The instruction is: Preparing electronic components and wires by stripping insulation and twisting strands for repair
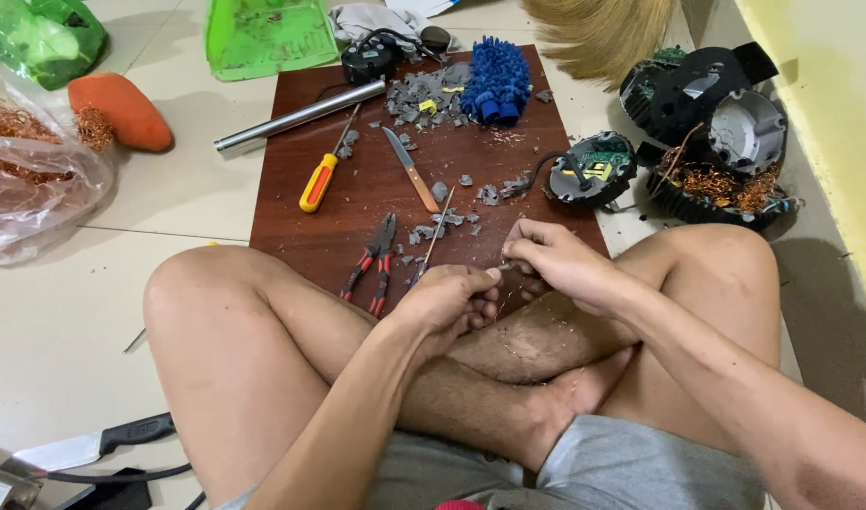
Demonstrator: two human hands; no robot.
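I sit cross-legged on the floor with my knees over the near edge of a dark brown wooden board [357, 189]. My left hand [449, 304] and my right hand [556, 262] meet above my shins, both pinching a small grey piece with thin copper wire [505, 267] between the fingertips. A thin metal rod [435, 238] lies on the board just beyond my left hand. Red-handled pliers [374, 264] lie left of that hand. Farther up the board are a yellow-handled screwdriver [321, 178] and a knife with a wooden handle [410, 169].
Grey plastic fragments [423, 94], a steel tube [299, 116], a blue bristly piece [497, 79] and a small round circuit unit [593, 168] lie on the board. Black motor housings with copper windings [716, 123] sit right. A bag of copper wire [26, 170] sits left; a black-handled knife [93, 444] near left.
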